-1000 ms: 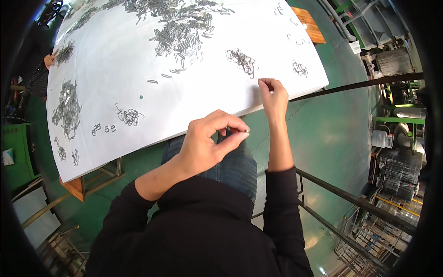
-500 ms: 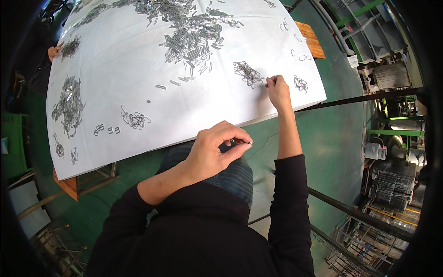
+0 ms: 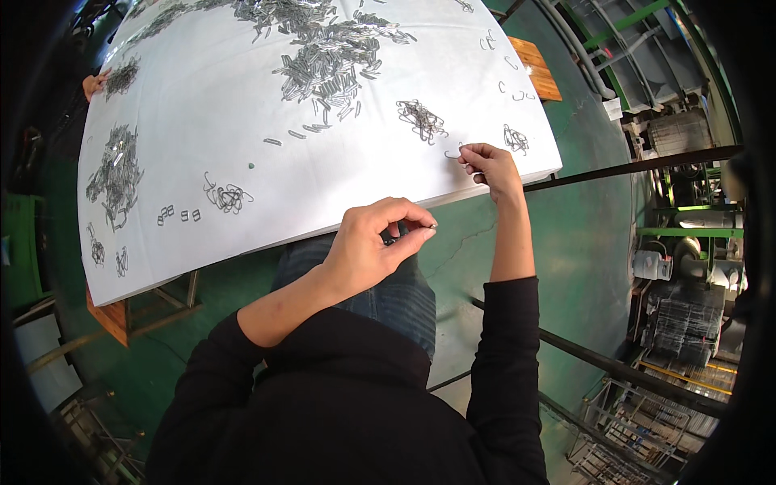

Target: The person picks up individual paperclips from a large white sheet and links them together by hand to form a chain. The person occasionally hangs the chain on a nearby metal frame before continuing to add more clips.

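My left hand (image 3: 364,246) is in front of the table's near edge, thumb and forefinger pinched on a small metal piece (image 3: 435,227); only its shiny tip shows. Over the table's near right part, my right hand (image 3: 495,168) pinches a thin bent wire hook (image 3: 450,155), its curved end sticking out to the left of the fingertips. Just beyond that hand lies a tangled pile of dark wire hooks (image 3: 420,121). A smaller cluster of wire hooks (image 3: 515,139) lies to its right.
A large heap of flat metal links (image 3: 323,73) spreads over the white table (image 3: 347,178). More wire hooks (image 3: 228,197) and a few paired links (image 3: 190,216) lie at the near left, with another heap (image 3: 117,174) beyond. Another person's hand (image 3: 95,83) touches a far-left pile.
My right hand has drawn back from the wire pile toward me, bringing a wire hook away in its fingertips. My left hand keeps its pinch; the whole view has shifted slightly.
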